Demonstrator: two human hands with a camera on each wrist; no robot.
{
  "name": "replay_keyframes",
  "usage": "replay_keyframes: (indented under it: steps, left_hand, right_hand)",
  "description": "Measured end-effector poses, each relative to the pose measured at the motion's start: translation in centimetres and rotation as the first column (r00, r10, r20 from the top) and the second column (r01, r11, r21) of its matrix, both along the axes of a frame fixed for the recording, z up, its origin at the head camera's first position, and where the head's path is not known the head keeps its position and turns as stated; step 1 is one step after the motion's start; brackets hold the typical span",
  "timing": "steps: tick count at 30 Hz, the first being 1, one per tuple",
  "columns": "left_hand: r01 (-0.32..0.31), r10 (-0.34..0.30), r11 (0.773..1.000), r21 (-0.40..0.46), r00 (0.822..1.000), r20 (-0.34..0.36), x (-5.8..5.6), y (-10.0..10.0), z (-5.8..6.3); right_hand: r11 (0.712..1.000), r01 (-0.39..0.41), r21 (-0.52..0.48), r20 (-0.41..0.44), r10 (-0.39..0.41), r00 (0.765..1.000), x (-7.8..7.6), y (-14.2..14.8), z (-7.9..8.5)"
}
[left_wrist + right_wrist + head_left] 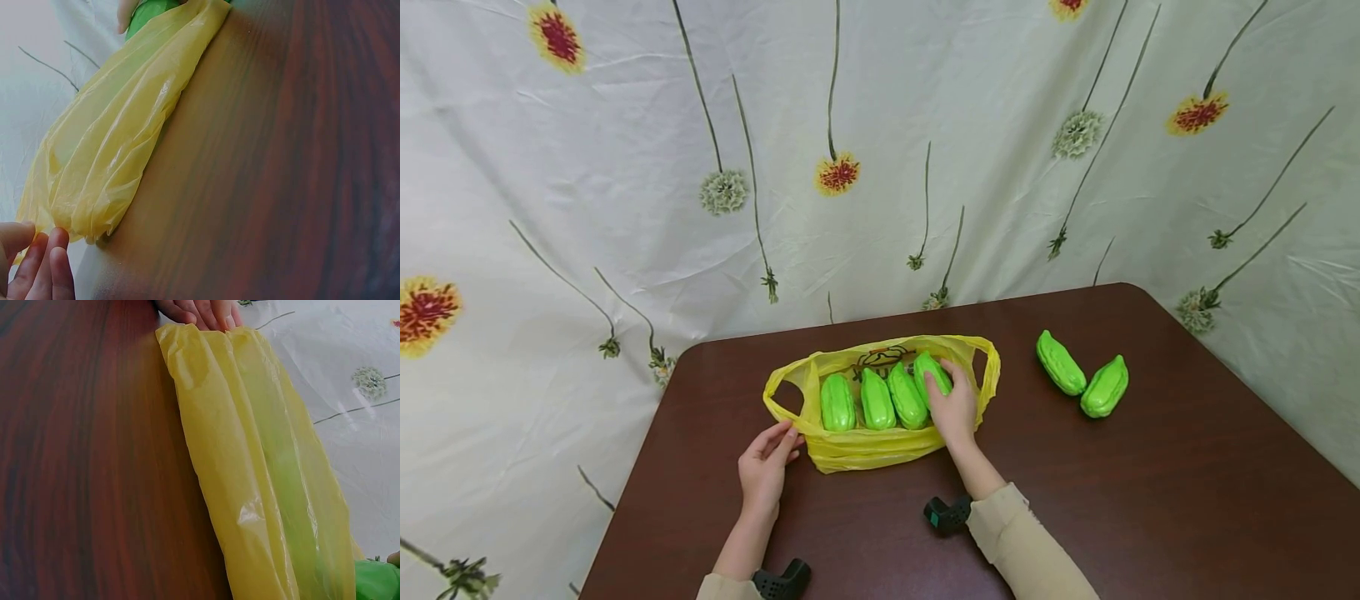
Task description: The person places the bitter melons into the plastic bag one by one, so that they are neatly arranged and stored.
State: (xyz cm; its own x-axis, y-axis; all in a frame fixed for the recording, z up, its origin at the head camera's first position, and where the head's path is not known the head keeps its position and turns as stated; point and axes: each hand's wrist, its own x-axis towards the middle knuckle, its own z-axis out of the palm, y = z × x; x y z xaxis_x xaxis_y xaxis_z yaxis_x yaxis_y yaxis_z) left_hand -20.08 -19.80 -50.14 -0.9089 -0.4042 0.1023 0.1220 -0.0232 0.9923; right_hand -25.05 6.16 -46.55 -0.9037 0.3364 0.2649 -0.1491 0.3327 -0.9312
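Observation:
A yellow plastic bag lies on its side with its mouth spread open. In it, several bright green, ridged bitter melons stand side by side. My left hand pinches the bag's rim at the left handle; in the left wrist view, the thumb and fingertips meet on the gathered plastic. At the bag's right end my right hand grips the rightmost bitter melon, fingers over its side. The right wrist view shows mostly the bag's front, with a green end at the lower right.
Two more green bitter melons lie close together on the dark brown table, right of the bag. Behind the table hangs a pale curtain with a flower print. Black wrist cameras sit on both wrists.

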Motion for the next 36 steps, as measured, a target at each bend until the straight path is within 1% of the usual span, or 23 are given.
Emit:
replay_keyframes:
  steps: [10, 17, 22, 26, 32, 36]
  left_hand:
    - [0.016, -0.017, 1.0, 0.003, 0.999, 0.032, 0.1, 0.0, 0.2]
    - [0.022, -0.022, 1.0, 0.002, 0.999, 0.038, 0.0, -0.1, 0.2]
    - [0.019, -0.019, 1.0, 0.003, 0.999, 0.035, 0.1, -0.1, 0.2]
    - [0.02, -0.02, 1.0, 0.0, 0.999, 0.036, 0.1, -0.1, 0.3]
    - [0.021, -0.021, 1.0, 0.0, 0.999, 0.039, 0.1, -0.1, 0.3]
    - [0.022, -0.021, 1.0, 0.0, 0.999, 0.04, 0.1, -0.1, 0.3]
  right_hand:
    - [1.0, 0.016, 0.024, 0.001, -0.016, 1.0, -0.2, 0.2, 0.1]
    - [0.999, 0.027, 0.024, -0.006, -0.027, 1.0, -0.1, 0.3, 0.4]
    - [0.999, 0.028, -0.022, -0.022, -0.028, 0.999, 0.0, 0.4, 0.6]
    - [0.998, 0.026, -0.06, -0.053, -0.03, 0.998, -0.1, 0.6, 0.9]
    - [0.99, -0.003, -0.139, -0.085, -0.009, 0.996, 0.0, 1.1, 1.8]
    - [0.985, -0.021, -0.17, -0.12, 0.0, 0.993, 0.2, 1.6, 2.4]
